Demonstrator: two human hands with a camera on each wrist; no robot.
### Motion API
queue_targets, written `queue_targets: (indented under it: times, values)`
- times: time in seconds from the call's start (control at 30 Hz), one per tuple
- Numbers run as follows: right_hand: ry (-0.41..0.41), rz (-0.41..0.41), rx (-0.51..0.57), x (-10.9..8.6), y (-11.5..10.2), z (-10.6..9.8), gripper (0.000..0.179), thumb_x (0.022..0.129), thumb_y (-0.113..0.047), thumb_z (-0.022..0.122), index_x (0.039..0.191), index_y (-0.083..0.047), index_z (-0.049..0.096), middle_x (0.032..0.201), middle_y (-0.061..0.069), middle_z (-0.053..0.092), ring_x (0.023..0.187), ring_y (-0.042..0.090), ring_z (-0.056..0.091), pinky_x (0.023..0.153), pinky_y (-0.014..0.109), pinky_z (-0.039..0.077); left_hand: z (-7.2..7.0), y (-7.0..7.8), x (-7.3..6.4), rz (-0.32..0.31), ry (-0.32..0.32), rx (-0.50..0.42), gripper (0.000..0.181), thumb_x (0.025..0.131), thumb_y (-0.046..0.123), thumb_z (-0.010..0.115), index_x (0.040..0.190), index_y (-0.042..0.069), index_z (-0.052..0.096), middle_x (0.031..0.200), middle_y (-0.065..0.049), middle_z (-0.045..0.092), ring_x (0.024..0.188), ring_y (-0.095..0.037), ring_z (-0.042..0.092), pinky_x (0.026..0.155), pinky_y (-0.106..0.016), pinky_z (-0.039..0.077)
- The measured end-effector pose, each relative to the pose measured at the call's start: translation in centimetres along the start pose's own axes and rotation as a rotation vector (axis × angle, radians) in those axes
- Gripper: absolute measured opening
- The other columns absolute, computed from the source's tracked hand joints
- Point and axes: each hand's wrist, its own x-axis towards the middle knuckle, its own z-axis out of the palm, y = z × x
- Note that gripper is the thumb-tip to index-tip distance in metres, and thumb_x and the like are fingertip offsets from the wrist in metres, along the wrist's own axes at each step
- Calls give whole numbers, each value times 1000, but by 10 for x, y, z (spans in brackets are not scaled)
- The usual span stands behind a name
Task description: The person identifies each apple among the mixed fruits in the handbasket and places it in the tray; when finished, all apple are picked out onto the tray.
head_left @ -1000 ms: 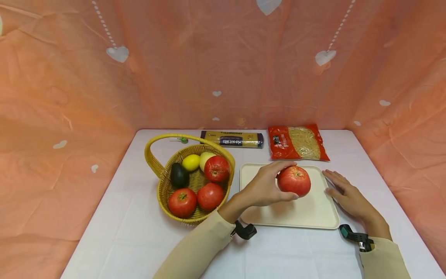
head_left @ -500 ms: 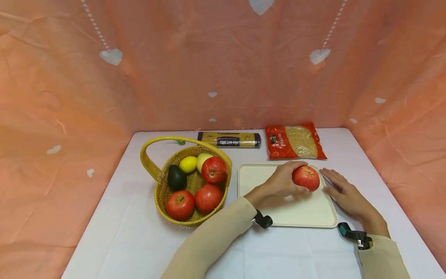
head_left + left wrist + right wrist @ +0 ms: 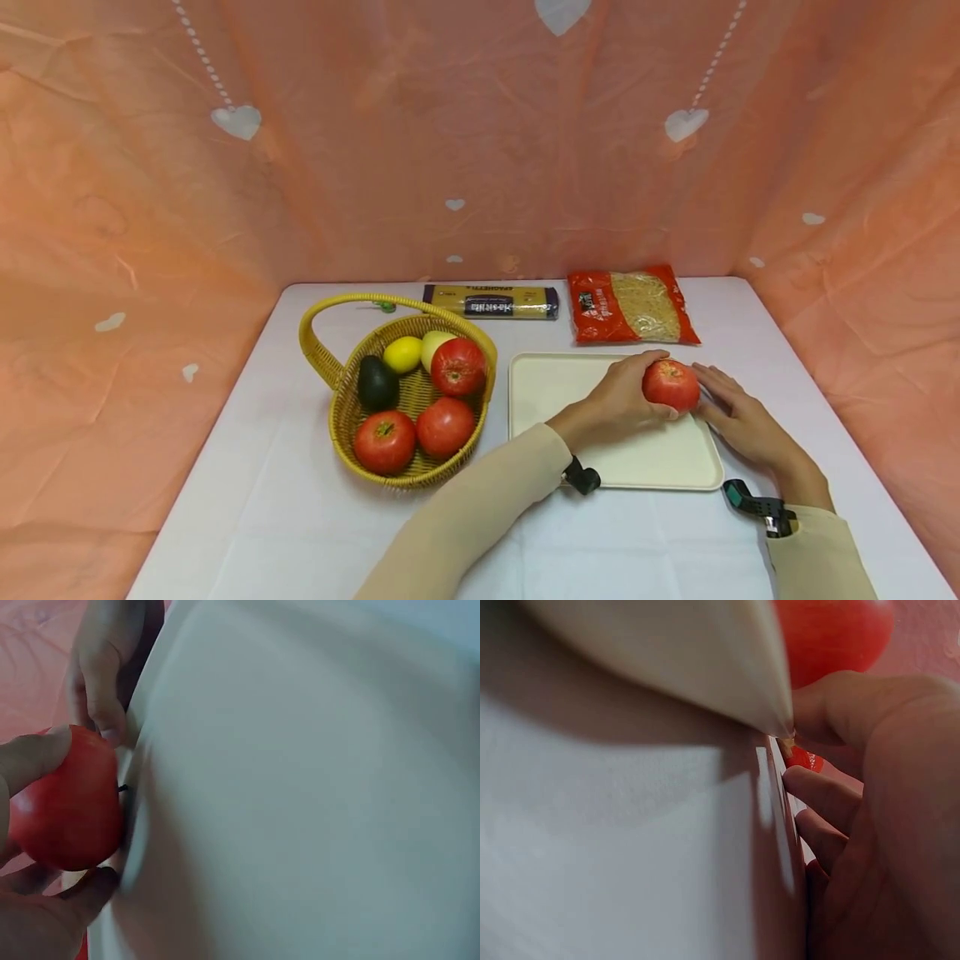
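My left hand (image 3: 622,398) grips a red apple (image 3: 672,386), thumb and fingers on opposite sides of it. The apple is over the right part of a cream rectangular tray (image 3: 555,379); I cannot tell whether it touches the tray. In the left wrist view the apple (image 3: 75,810) shows a short dark stem that faces the tray (image 3: 300,780). My right hand (image 3: 753,429) lies at the tray's right edge, its thumb at the rim and its fingers on the table. The right wrist view has the right hand (image 3: 885,780) beside the tray's edge, the apple (image 3: 836,637) beyond.
Left of the tray stands a yellow wicker basket (image 3: 337,417) with a tall handle, holding three red apples, a lemon (image 3: 403,355), an avocado (image 3: 378,383) and a pale green fruit (image 3: 435,345). A spaghetti packet (image 3: 491,302) and a red noodle bag (image 3: 633,305) lie behind.
My left hand has carried the apple rightward and lower over the tray, close to the right hand. The right hand stays by the tray's edge. The head view has shifted slightly.
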Motion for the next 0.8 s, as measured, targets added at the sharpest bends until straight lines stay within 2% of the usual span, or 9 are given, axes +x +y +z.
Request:
queue_targets:
  times: [0.13, 0.27, 0.37, 0.47, 0.6, 0.7, 0.8]
  values:
    - [-17, 17, -6, 0, -1, 1, 67, 113, -21, 58, 173, -11, 31, 178, 31, 20, 165, 58, 8, 119, 90, 13, -8, 4, -8, 2, 14, 81, 92, 89, 34, 94, 166, 19, 46, 163, 3, 57, 150, -14, 52, 126, -28, 40]
    - [-31, 35, -4, 0, -2, 0, 67, 114, -27, 56, 174, -13, 30, 179, 31, 16, 165, 58, 4, 117, 91, 11, -20, 9, -20, 37, 36, 120, 89, 90, 37, 92, 166, 20, 48, 163, 2, 58, 143, -12, 59, 124, -25, 41]
    - [-35, 39, 0, 0, -2, 1, 67, 115, -29, 56, 174, -14, 29, 179, 31, 15, 165, 58, 3, 116, 92, 11, -29, 13, -35, 81, 22, 49, 83, 90, 35, 92, 162, 19, 54, 159, 3, 62, 134, -10, 65, 113, -19, 49]
    - [-33, 36, 6, 0, -2, 1, 68, 114, -29, 57, 174, -15, 29, 180, 31, 15, 166, 58, 3, 116, 92, 10, -41, 15, -51, 136, -16, -82, 76, 90, 28, 93, 157, 14, 59, 156, 1, 65, 136, -9, 66, 105, -12, 52]
    - [-32, 33, 7, -1, -2, 1, 68, 114, -29, 57, 174, -14, 29, 179, 31, 15, 165, 59, 4, 117, 92, 11, -60, 16, -74, 214, -69, -212, 72, 91, 19, 92, 155, 8, 61, 156, -5, 66, 142, -7, 62, 108, -11, 50]
    - [-33, 38, 15, -1, -2, 1, 68, 115, -29, 56, 174, -14, 28, 179, 31, 14, 165, 59, 3, 117, 91, 11, -74, 16, -92, 264, -94, -249, 71, 91, 15, 92, 155, 7, 61, 154, -10, 67, 140, -5, 63, 110, -12, 50]
    - [-36, 46, 28, 0, -2, 1, 68, 115, -29, 56, 175, -13, 27, 180, 31, 13, 165, 59, 1, 118, 91, 10, -89, 15, -109, 278, -112, -267, 70, 91, 15, 91, 154, 9, 62, 153, -8, 68, 136, -3, 65, 111, -14, 51]
